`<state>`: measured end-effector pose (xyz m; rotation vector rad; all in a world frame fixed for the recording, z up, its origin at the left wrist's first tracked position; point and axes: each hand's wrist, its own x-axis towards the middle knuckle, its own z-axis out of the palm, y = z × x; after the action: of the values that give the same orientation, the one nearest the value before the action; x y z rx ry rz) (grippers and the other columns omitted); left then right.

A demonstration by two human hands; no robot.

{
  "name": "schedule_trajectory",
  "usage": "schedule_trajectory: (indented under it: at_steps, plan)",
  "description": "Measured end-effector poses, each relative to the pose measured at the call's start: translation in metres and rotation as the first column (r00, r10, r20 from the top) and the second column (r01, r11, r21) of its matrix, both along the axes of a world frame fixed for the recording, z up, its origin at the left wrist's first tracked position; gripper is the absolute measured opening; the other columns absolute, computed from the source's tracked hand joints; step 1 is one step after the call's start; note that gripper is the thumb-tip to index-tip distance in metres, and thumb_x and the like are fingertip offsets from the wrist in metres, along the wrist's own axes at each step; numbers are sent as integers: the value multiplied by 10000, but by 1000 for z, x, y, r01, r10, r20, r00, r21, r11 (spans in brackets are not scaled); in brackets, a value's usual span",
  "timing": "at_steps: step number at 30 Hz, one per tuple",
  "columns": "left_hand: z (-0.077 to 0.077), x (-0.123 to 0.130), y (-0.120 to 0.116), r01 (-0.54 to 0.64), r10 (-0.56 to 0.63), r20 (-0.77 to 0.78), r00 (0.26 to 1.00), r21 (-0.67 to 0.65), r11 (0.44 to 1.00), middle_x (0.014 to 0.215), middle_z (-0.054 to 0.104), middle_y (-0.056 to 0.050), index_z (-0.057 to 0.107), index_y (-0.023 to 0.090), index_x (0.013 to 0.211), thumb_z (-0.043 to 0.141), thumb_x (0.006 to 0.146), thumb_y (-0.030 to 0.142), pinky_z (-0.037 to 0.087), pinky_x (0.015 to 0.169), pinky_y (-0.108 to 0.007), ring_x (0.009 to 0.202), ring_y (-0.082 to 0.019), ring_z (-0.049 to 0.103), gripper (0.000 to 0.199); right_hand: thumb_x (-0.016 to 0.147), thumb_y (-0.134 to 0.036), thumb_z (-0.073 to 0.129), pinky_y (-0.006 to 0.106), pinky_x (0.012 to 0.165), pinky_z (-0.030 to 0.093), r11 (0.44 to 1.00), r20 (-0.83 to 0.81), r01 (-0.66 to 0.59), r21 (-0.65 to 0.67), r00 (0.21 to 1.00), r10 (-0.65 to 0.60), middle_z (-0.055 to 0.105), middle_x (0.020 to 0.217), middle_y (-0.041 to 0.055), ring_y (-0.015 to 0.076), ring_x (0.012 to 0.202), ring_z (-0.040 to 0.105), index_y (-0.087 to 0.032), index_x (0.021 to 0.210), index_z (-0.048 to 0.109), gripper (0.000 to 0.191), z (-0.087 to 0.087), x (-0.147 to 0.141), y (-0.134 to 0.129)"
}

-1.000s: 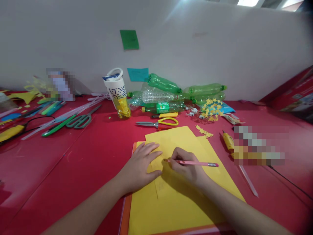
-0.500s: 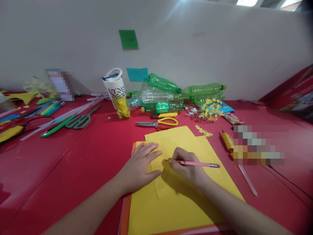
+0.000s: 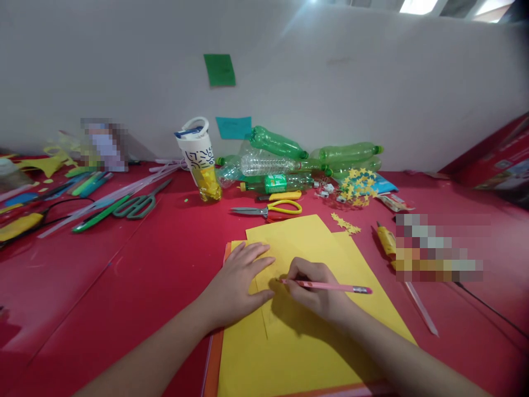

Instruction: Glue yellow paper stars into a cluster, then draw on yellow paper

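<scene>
Sheets of yellow paper [image 3: 297,358] lie stacked in front of me, with orange edges showing underneath. My left hand [image 3: 242,281] rests flat on the upper left of the paper, its fingers spread. A pink pencil [image 3: 330,285] with an eraser end is pinched in my right hand [image 3: 316,286], its tip at the paper just right of my left fingers. Faint marks near the tip are too dim to read. Beyond the paper lie yellow-handled scissors [image 3: 266,209] and a yellow utility knife [image 3: 285,196].
Plastic bottles [image 3: 279,142] are piled against the wall, beside a white-topped cup [image 3: 196,157]. Grey-handled scissors [image 3: 140,205] and pens lie to the left. Yellow paper stars [image 3: 359,187] sit behind the paper. A yellow glue gun [image 3: 386,241], partly blurred out, lies right with its cord.
My right hand and the pencil have shifted slightly down and left over the paper. My left hand stays in place on the sheet. The whole view has moved a little.
</scene>
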<state>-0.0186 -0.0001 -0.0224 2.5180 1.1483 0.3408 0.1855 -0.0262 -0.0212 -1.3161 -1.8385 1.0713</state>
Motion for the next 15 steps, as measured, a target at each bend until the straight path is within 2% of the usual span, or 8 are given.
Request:
schedule_trajectory:
  at_steps: [6,11,13,15]
  plan:
    - [1,0,-1,-2,1,-19,1000,-4,1000,1442,336,-33,450,273,1285,502,804,517,133,1112,-454,1329,-227,244,542,749,-157,537,199,453,291,1000,-51,-5,-23,999,4,477,543,-46,84,489,389,-181,648,476,121,2,1,3]
    - [-1,-1,-2,-6,7,-17,1000,25,1000,1471,272,-55,391,249,1329,453,850,449,99,1110,-478,1350,-239,185,522,873,-308,436,201,418,325,971,-267,94,-220,952,-152,552,541,-25,94,440,444,-195,700,463,209,3,9,4]
    - [-2,-1,-3,-25,25,-2,1000,52,998,1462,275,-71,407,243,1317,455,856,395,116,1098,-497,1340,-257,194,488,868,-288,445,197,414,321,965,-286,84,-250,945,-156,540,526,-38,92,431,439,-200,737,462,158,3,11,3]
    - [-1,0,-3,-43,42,24,999,60,997,1412,340,-79,457,243,1275,460,854,341,180,1077,-492,1301,-261,257,432,805,-202,508,193,434,321,973,-264,48,-226,958,-109,533,557,-47,91,464,445,-200,777,475,43,2,12,1]
